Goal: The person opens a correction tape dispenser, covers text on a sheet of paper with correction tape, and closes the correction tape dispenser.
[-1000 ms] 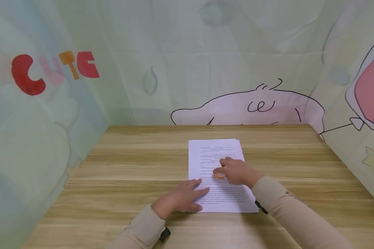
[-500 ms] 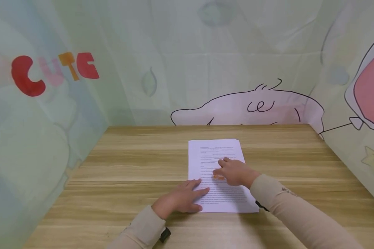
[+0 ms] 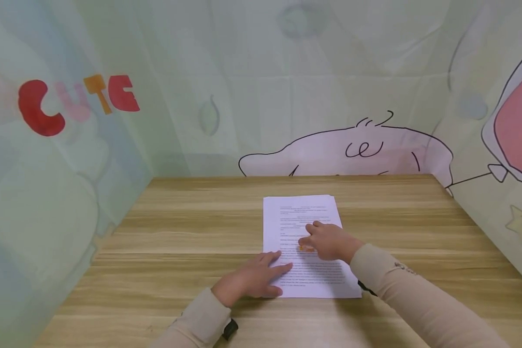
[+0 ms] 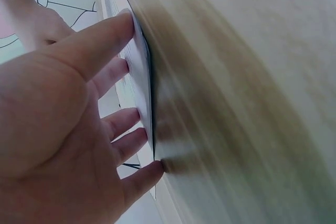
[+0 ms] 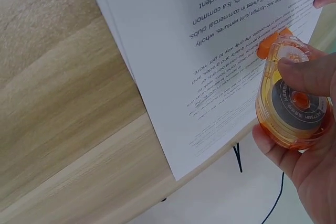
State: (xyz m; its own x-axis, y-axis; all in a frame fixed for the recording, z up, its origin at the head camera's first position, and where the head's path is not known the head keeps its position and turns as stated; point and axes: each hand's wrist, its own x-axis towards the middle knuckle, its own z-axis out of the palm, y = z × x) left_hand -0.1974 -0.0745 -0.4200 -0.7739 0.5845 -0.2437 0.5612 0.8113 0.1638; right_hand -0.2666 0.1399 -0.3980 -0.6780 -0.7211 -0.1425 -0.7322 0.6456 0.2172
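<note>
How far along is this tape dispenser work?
Done: the paper stack lies flat, left hand resting on its edge. In hand: the right hand grips the orange tape dispenser over printed text. Remaining: probably finishing and lifting it away; laid tape isn't discernible.

One wide view, two close

The head view looks forward and down from the 6 o'clock side of the counter (image 3: 191, 212), far enough back to take in the left fingers (image 3: 280, 268), right fingers (image 3: 305, 240) and backdrop (image 3: 252, 96). The left wrist view sits close, low and tilted, seeing the paper (image 3: 311, 270) nearly edge-on. The right wrist view, also close, looks down across the paper, its print upside down. All three share paper and counter; the left wrist view catches the right arm (image 4: 23, 11) at 10 o'clock, the right wrist view the left fingers at 2.
</note>
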